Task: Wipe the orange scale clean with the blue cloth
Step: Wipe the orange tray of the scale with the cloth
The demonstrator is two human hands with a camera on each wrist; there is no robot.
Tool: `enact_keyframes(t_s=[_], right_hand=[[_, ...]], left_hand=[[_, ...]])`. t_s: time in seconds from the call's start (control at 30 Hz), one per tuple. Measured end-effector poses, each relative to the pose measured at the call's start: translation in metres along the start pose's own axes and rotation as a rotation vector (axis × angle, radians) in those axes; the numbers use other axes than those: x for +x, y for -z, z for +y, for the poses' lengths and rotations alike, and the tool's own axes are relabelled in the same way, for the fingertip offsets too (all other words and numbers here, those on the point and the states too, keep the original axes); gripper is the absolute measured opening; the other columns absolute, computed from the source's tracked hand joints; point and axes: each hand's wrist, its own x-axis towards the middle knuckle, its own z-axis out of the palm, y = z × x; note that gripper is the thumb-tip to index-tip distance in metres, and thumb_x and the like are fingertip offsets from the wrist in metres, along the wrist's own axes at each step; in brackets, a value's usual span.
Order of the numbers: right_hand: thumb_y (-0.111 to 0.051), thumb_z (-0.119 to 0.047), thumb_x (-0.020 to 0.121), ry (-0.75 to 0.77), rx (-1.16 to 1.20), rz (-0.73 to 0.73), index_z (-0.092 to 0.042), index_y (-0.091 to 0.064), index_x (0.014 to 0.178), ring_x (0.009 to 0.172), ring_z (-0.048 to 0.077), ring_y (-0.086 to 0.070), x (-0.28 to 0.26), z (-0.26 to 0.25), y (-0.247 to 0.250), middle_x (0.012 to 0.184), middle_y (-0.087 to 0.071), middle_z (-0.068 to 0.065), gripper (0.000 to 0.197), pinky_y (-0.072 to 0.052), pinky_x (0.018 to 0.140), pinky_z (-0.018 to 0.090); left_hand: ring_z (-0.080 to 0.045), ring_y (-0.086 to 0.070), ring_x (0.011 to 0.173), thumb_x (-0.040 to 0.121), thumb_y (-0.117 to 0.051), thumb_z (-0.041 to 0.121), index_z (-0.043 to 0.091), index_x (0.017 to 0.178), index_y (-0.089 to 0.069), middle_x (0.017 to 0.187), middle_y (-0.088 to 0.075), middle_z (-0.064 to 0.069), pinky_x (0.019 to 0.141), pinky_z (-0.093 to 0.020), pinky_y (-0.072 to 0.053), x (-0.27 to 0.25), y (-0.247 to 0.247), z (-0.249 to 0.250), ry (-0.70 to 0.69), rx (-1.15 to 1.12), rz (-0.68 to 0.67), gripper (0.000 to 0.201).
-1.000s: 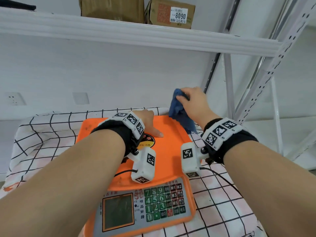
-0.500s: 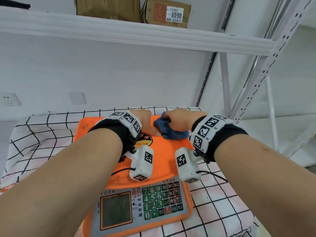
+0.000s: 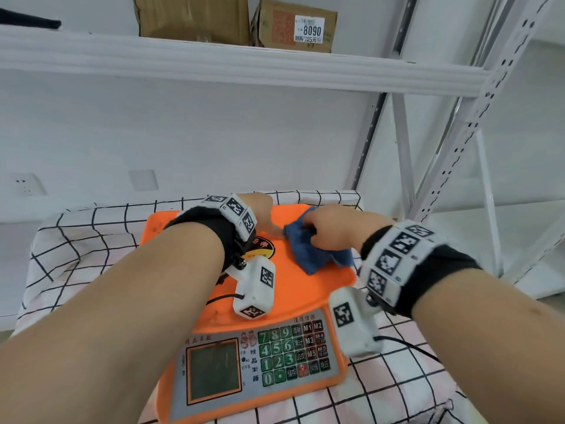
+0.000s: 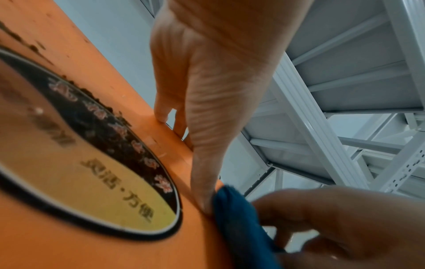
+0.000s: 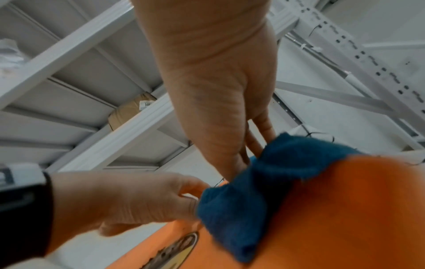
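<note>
The orange scale (image 3: 299, 289) stands on a checked tablecloth, its keypad facing me. My left hand (image 3: 263, 215) rests on the far part of the platter. Its thumb lies flat on the orange surface (image 4: 69, 245) and its straight fingers (image 4: 161, 112) reach the far rim. My right hand (image 3: 330, 234) grips the bunched blue cloth (image 3: 308, 255) and presses it on the platter's far right area, just right of the left thumb. The left wrist view has the cloth (image 4: 234, 218) touching that thumb. In the right wrist view, the right hand (image 5: 246, 156) pins the cloth (image 5: 241, 209) to the platter (image 5: 345, 209).
Brown specks (image 4: 96, 98) cling around the round label in the platter's middle. The checked tablecloth (image 3: 91, 240) covers the table. A white shelf (image 3: 244, 65) with cardboard boxes (image 3: 293, 26) hangs overhead, and slanted rack uprights (image 3: 458, 148) stand close on the right.
My right hand brought the cloth down from above the scale's far right corner onto the platter beside the left thumb, then dragged it slightly right. The left hand stayed put.
</note>
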Motion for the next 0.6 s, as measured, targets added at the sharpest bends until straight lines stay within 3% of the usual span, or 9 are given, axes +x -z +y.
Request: enact_keyframes(t_s=[0.03,0.13,0.17,0.23,0.3,0.37,0.43,0.5,0.6], right_hand=[[-0.055,-0.019,0.078,-0.022,-0.029,-0.015,-0.021,-0.058,0.118,0.104,0.027,-0.059,0.008,-0.005,0.002,0.112,-0.061,0.004,0.04,-0.05,0.089,0.039],[-0.054,-0.03,0.061,-0.093,-0.004,-0.063,-0.023,-0.056,0.119,0.105,0.03,-0.058,0.024,-0.016,0.011,0.116,-0.059,0.006,0.058,-0.05,0.09,0.045],[-0.053,-0.03,0.063,-0.087,-0.017,-0.086,-0.023,-0.055,0.121,0.108,0.029,-0.057,0.028,-0.015,0.014,0.119,-0.058,0.006,0.058,-0.048,0.092,0.045],[-0.049,-0.023,0.081,-0.067,-0.036,-0.066,-0.021,-0.054,0.125,0.113,0.027,-0.055,0.03,-0.011,0.017,0.125,-0.058,0.005,0.044,-0.044,0.098,0.042],[-0.045,-0.019,0.089,-0.038,-0.047,-0.03,-0.019,-0.052,0.127,0.115,0.026,-0.055,0.024,-0.004,0.012,0.126,-0.057,0.004,0.038,-0.044,0.099,0.039],[-0.048,-0.016,0.09,0.001,-0.029,-0.012,-0.018,-0.048,0.129,0.114,0.025,-0.054,0.015,0.003,0.005,0.124,-0.056,0.005,0.039,-0.044,0.094,0.033],[-0.051,-0.016,0.089,0.052,0.032,0.006,-0.021,-0.049,0.127,0.11,0.023,-0.054,0.004,0.012,-0.003,0.122,-0.056,0.003,0.039,-0.042,0.088,0.029],[-0.054,-0.018,0.086,0.081,0.106,0.032,-0.026,-0.053,0.123,0.107,0.02,-0.053,-0.006,0.02,-0.009,0.118,-0.056,-0.001,0.038,-0.043,0.09,0.031],[-0.059,-0.017,0.083,0.11,0.171,0.048,-0.028,-0.06,0.111,0.099,0.014,-0.051,-0.024,0.025,-0.016,0.102,-0.054,-0.009,0.03,-0.043,0.087,0.028]], left_hand=[[-0.025,-0.058,0.091,0.081,-0.063,0.05,0.021,0.103,-0.052,0.108,-0.063,-0.008,0.074,-0.03,-0.043,-0.001,0.0,0.0,0.0,-0.013,0.004,0.038],[-0.026,-0.062,0.09,0.076,-0.064,0.049,0.011,0.1,-0.058,0.101,-0.065,-0.007,0.079,-0.034,-0.051,-0.001,0.0,-0.002,0.026,0.005,0.003,0.046],[-0.026,-0.063,0.09,0.073,-0.064,0.052,0.011,0.1,-0.059,0.1,-0.066,-0.006,0.082,-0.036,-0.052,-0.001,0.001,-0.003,0.027,0.009,0.005,0.049],[-0.025,-0.063,0.092,0.066,-0.061,0.057,0.014,0.103,-0.058,0.102,-0.066,-0.003,0.085,-0.037,-0.053,-0.002,0.001,-0.003,0.039,0.011,0.001,0.056],[-0.025,-0.062,0.097,0.069,-0.063,0.057,0.014,0.109,-0.057,0.108,-0.065,-0.003,0.087,-0.037,-0.051,-0.002,0.002,-0.001,0.036,0.025,-0.016,0.06],[-0.025,-0.061,0.099,0.078,-0.065,0.054,0.011,0.112,-0.055,0.11,-0.063,-0.005,0.082,-0.032,-0.05,-0.003,0.003,0.002,0.029,0.065,-0.034,0.056],[-0.024,-0.059,0.092,0.084,-0.061,0.052,0.013,0.109,-0.052,0.104,-0.061,-0.007,0.066,-0.028,-0.043,-0.006,0.003,0.005,0.03,0.108,-0.052,0.048],[-0.022,-0.054,0.083,0.086,-0.059,0.052,0.012,0.103,-0.052,0.096,-0.056,-0.006,0.055,-0.025,-0.036,-0.01,0.005,0.008,0.041,0.141,-0.055,0.044],[-0.018,-0.046,0.089,0.09,-0.053,0.051,0.003,0.109,-0.052,0.108,-0.056,-0.012,0.055,-0.024,-0.033,-0.019,0.016,0.005,0.069,0.127,-0.057,0.051]])
